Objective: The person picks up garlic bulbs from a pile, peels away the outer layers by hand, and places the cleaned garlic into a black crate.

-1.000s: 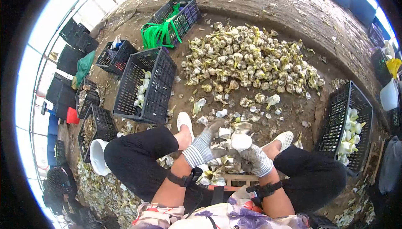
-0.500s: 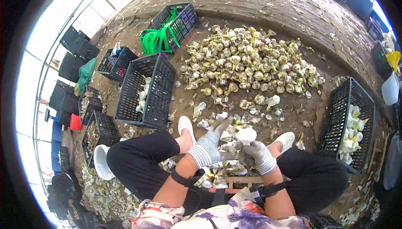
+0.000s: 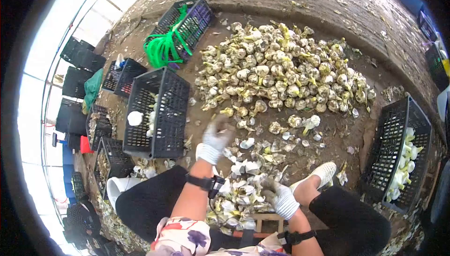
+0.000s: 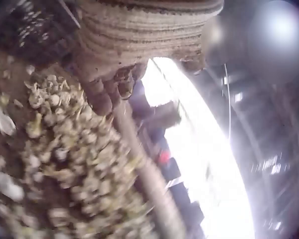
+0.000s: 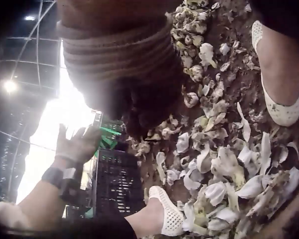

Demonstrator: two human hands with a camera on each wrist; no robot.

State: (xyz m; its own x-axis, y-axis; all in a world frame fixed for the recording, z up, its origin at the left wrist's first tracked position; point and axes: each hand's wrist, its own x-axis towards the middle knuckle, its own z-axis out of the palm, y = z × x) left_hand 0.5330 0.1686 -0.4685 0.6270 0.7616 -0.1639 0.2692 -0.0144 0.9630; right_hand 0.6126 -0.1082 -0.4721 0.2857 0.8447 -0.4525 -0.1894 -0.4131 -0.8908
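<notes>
My left hand (image 3: 218, 136), in a striped, soiled glove, is held out near the left crate with its fingers spread and nothing in them. A peeled white garlic bulb (image 3: 135, 118) overlaps the near-left side of that black crate (image 3: 168, 115), apart from the hand. More white bulbs (image 3: 151, 118) lie inside it. My right hand (image 3: 282, 197), also gloved, is low over the heap of garlic skins (image 3: 239, 190) between the feet. Its fingers are dark in the right wrist view (image 5: 139, 107), and I cannot tell whether they hold anything.
A big pile of unpeeled garlic (image 3: 281, 73) lies ahead on the dirt floor. Another black crate (image 3: 398, 157) with white bulbs stands at the right. Green straps (image 3: 164, 47) hang from a crate behind the left one. A white bucket (image 3: 117, 188) sits beside the left knee.
The white bulb was at the two hands together; now it is away at the left crate. My left hand has moved up and left, and the right has lowered slightly over the skins.
</notes>
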